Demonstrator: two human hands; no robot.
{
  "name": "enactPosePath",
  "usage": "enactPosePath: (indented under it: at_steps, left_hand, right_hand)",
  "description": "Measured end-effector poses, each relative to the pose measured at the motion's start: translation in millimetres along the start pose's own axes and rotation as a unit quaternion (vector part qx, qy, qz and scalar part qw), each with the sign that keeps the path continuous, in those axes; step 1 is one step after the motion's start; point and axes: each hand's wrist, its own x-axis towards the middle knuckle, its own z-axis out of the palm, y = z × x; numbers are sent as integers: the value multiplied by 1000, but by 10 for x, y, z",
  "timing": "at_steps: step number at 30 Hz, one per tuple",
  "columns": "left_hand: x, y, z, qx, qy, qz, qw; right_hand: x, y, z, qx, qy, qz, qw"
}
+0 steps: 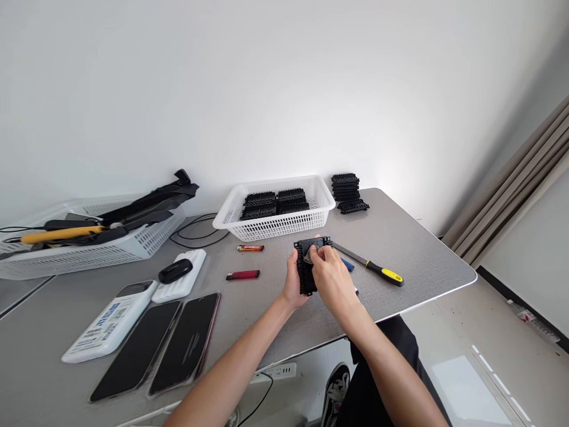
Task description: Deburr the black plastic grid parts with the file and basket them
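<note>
My left hand (293, 283) is closed around the left edge of a black plastic part (304, 274) with toothed edges, tilted up above the near side of the table. My right hand (332, 274) is over the part's face, fingers pinched together. A small greyish thing shows at those fingertips, but its kind is not clear. Just right of the hands lies a file (384, 273) with a black and yellow handle, its blade partly behind my right hand. A blue object (348, 265), partly covered, is beside it.
A white basket (278, 227) holds several similar black parts; more are stacked (345, 188) to its right. Left are an orange lighter (251, 248), red lighter (242, 275), two phones (186, 344), white power banks (109, 323), a black mouse-like object (175, 271) and a tool basket (133, 252).
</note>
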Motion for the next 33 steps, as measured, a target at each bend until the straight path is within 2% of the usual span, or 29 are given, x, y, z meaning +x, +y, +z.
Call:
enactPosePath:
  at_steps: [4,8,11,14,18,21,25,28,33]
  left_hand:
    - [-1,-28,-3,10,-7,2,1000]
    - [-15,-51,4,24,-13,19,999]
    - [-23,-51,14,34,-7,35,999]
    - [-17,-22,18,21,0,29,999]
    - [-8,45,6,-2,20,26,999]
    - [-11,73,-3,-2,25,23,999]
    - [2,85,-16,2,28,18,999]
    - [34,104,-38,5,38,32,999]
    - [59,105,-45,2,30,35,999]
  right_hand:
    - [-33,-18,-50,26,-21,28,999]
    - [-86,-107,2,55,4,106,993]
    - [-102,-145,25,73,7,126,989]
    - [-100,-135,-4,64,-25,118,991]
    - [-103,-111,-53,19,-87,69,994]
    - [-95,-101,-92,-7,-104,48,993]
    - [-72,-47,-168,25,-120,31,992]
    - [-83,21,-200,77,-116,33,990]
    - [-114,82,-188,100,-32,48,993]
